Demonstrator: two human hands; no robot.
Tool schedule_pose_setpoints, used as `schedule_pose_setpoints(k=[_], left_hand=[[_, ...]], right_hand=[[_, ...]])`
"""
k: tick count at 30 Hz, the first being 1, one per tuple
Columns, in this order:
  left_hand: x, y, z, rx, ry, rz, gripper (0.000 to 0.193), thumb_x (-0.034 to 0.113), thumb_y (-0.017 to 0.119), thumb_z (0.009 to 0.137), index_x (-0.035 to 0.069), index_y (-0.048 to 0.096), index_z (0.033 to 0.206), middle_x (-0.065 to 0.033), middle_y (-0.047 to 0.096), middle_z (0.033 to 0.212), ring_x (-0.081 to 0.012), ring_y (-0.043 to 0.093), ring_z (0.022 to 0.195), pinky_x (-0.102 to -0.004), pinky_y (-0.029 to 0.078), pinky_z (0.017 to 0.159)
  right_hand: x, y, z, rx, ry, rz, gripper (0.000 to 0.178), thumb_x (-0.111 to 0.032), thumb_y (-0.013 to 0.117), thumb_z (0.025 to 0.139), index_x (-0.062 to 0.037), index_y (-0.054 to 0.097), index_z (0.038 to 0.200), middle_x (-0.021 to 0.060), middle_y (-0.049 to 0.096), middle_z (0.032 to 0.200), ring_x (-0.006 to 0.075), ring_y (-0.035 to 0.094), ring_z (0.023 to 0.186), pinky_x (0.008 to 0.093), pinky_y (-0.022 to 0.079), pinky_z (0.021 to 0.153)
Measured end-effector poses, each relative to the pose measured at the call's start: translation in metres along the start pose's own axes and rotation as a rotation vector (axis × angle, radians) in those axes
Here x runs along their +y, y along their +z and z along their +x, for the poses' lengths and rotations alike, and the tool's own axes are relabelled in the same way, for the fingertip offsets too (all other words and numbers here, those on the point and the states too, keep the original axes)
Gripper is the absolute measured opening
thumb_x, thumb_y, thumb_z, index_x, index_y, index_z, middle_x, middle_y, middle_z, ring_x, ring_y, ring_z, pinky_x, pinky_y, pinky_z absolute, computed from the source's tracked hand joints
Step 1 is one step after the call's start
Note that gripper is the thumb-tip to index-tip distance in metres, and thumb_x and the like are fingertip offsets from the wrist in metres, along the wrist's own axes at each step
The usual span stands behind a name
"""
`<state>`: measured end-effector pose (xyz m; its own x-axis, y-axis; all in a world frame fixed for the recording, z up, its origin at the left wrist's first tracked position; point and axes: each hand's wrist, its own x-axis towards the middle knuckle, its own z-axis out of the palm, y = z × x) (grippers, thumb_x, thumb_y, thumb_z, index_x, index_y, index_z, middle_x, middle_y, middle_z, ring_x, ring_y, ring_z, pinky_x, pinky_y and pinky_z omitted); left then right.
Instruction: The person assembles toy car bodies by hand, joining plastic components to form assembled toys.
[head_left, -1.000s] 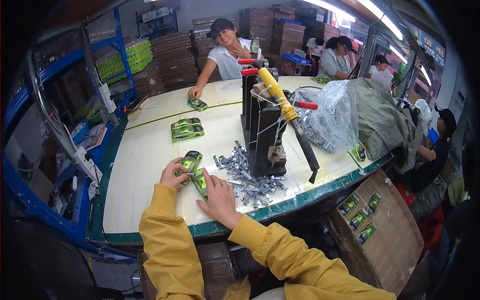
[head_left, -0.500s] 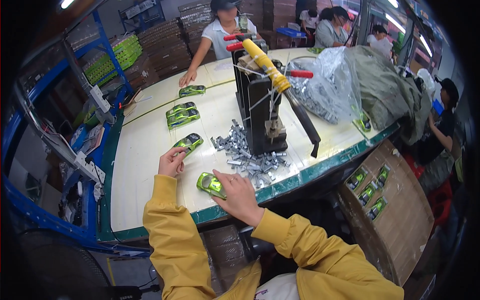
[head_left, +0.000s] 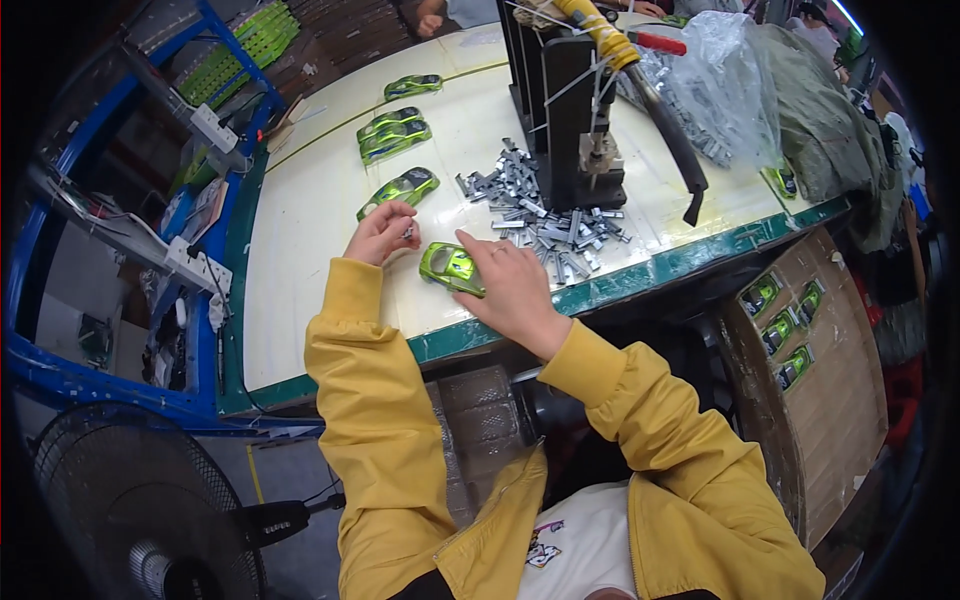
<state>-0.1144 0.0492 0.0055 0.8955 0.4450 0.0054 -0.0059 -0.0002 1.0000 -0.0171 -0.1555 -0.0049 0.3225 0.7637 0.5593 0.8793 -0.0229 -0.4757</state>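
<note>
My right hand (head_left: 512,290) is closed on a shiny green toy car body (head_left: 448,265) at the table's near edge, thumb and fingers at its right end. Just left of it, my left hand (head_left: 380,235) is pinched, with a small greyish piece at its fingertips, too small to name. Behind that hand lies another green car body (head_left: 402,190). Farther back are two more side by side (head_left: 394,135) and a single one (head_left: 412,87). A pile of small silvery metal clips (head_left: 545,215) spreads beyond my right hand.
A black hand press (head_left: 570,110) with a yellow-wrapped lever (head_left: 600,30) stands amid the clips. Plastic bags (head_left: 720,80) and a grey-green cloth (head_left: 815,120) lie at right. A cardboard box (head_left: 835,400) with several green cars is below right. A fan (head_left: 150,510) stands lower left.
The view has tipped downward, so the table sits higher in the picture. My left hand has come away from the car behind it, toward the one in my right hand.
</note>
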Motion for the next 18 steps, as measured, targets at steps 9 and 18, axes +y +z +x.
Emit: schedule_pose_setpoints(k=[9, 18], left_hand=[[0.004, 0.0, -0.007, -0.043, -0.075, 0.106, 0.018, 0.009, 0.048, 0.08, 0.001, 0.049, 0.095, -0.0089, 0.059, 0.081, -0.0111, 0.054, 0.074, -0.021, 0.043, 0.065], [0.013, -0.009, -0.015, -0.058, -0.163, 0.072, 0.02, 0.008, 0.049, 0.079, 0.002, 0.044, 0.098, -0.0081, 0.058, 0.078, -0.013, 0.055, 0.071, -0.0244, 0.045, 0.066]], right_hand=[[0.0, 0.002, -0.006, 0.045, -0.02, 0.037, 0.062, -0.02, 0.065, 0.059, -0.0087, 0.038, 0.114, 0.0087, 0.051, 0.091, 0.0231, 0.047, 0.089, 0.0337, 0.036, 0.076], [0.001, -0.001, -0.006, 0.026, 0.01, 0.076, 0.06, -0.019, 0.064, 0.06, -0.0074, 0.039, 0.113, 0.0097, 0.052, 0.089, 0.0237, 0.047, 0.088, 0.0338, 0.036, 0.075]])
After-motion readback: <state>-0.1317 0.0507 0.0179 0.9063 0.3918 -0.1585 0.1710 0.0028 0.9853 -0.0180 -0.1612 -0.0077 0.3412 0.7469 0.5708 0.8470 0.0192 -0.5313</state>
